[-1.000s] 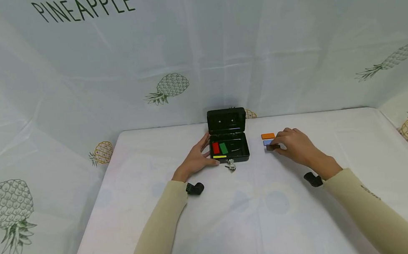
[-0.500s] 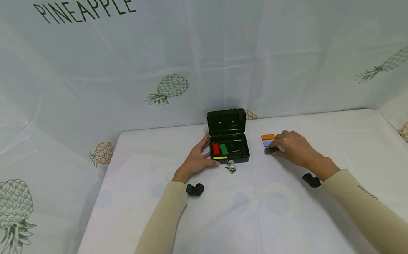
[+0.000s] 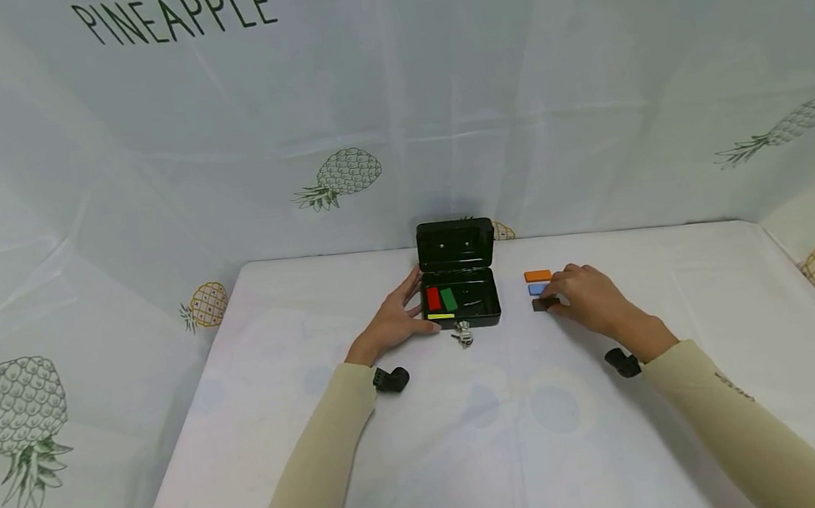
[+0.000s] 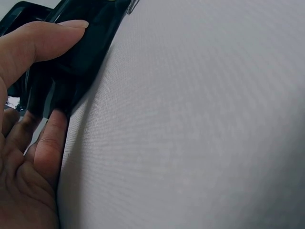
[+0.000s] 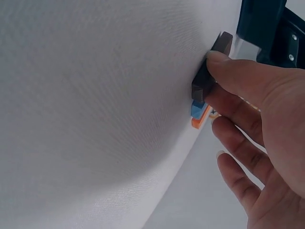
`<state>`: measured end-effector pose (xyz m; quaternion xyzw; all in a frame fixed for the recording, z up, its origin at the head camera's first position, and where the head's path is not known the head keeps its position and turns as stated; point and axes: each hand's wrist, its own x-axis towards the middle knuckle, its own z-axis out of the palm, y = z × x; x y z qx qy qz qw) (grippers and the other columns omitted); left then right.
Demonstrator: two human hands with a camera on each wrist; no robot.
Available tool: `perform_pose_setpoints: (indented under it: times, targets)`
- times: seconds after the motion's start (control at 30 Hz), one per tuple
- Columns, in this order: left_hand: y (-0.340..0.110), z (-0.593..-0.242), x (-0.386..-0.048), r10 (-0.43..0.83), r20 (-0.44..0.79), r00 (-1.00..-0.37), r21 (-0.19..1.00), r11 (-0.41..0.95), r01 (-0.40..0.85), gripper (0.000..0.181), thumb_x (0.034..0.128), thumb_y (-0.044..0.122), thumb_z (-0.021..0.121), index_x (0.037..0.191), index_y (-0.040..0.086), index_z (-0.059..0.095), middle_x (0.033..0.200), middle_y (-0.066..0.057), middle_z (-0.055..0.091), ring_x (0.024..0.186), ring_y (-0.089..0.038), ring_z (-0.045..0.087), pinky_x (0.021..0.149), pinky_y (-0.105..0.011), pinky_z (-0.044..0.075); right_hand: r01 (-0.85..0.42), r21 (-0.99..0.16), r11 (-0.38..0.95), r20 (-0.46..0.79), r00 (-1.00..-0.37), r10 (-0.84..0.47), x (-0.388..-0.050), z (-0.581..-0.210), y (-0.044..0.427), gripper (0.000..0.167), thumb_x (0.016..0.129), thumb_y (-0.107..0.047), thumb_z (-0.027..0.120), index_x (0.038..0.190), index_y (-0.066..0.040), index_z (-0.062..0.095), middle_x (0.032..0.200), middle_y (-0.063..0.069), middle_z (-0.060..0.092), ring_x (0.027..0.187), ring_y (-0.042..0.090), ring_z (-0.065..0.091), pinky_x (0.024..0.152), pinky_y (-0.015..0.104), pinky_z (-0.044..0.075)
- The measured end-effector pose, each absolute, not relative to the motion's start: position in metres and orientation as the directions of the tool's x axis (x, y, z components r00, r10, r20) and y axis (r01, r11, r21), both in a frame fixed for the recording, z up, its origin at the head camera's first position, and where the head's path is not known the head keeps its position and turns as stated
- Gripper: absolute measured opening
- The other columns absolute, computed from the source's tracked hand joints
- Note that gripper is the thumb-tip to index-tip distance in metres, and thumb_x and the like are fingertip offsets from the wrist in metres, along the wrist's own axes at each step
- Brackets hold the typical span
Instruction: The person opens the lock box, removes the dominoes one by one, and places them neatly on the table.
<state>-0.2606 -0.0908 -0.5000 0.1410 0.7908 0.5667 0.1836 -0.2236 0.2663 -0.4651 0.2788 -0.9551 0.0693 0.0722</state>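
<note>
A black cash box stands with its lid raised at the table's back edge. My left hand holds its left side, thumb on the front wall and fingers along the side. Inside lie a red block, a green block and a yellow block. Keys hang at the box's front. Right of the box, my right hand pinches a dark block between thumb and index finger, at the tabletop. Behind it lie a blue block and an orange block, partly hidden by the hand in the right wrist view.
A pale cloth covers the table. Directly behind the box rises a white curtain printed with pineapples. Each wrist carries a small black camera, one of them the left wrist camera.
My right hand has drawn the dark block slightly toward me, widening the gap to the blue block, and it now lies flatter in view. The left hand has stayed on the box.
</note>
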Motion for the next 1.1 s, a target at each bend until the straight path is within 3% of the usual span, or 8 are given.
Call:
perform_pose_setpoints:
  times: [0.53,0.87,1.1]
  targets:
    - [-0.090,-0.502,-0.262,0.436,-0.132,-0.890,0.952,0.305,0.009,0.119,0.0829,-0.006,0.086,0.172,0.023,0.013,0.176,-0.002,0.022,0.162,-0.023,0.023,0.124,-0.042,0.041,-0.523,-0.144,0.840,0.208,-0.846,-0.491,-0.219,-0.462,0.271,0.021,0.079,-0.005,0.092,0.098,-0.005,0.083,0.099,0.010,0.077,0.094,0.033,0.067,0.082,0.051,0.060]
    - [-0.091,-0.501,-0.261,0.440,-0.120,-0.890,0.955,0.296,0.018,0.119,0.0830,-0.006,0.086,0.172,0.023,0.013,0.176,-0.003,0.021,0.162,-0.025,0.023,0.124,-0.043,0.041,-0.602,-0.135,0.787,0.329,-0.776,-0.538,-0.217,-0.445,0.251,0.026,0.075,-0.004,0.095,0.098,-0.002,0.082,0.098,0.010,0.077,0.092,0.032,0.068,0.077,0.049,0.059]
    - [-0.090,-0.500,-0.261,0.443,-0.110,-0.890,0.956,0.292,0.027,0.119,0.0832,-0.007,0.086,0.172,0.020,0.012,0.176,-0.005,0.020,0.162,-0.025,0.022,0.124,-0.043,0.040,-0.635,-0.127,0.762,0.345,-0.749,-0.566,-0.219,-0.434,0.230,0.025,0.079,-0.003,0.092,0.102,-0.003,0.082,0.103,0.010,0.077,0.099,0.033,0.068,0.084,0.051,0.058]
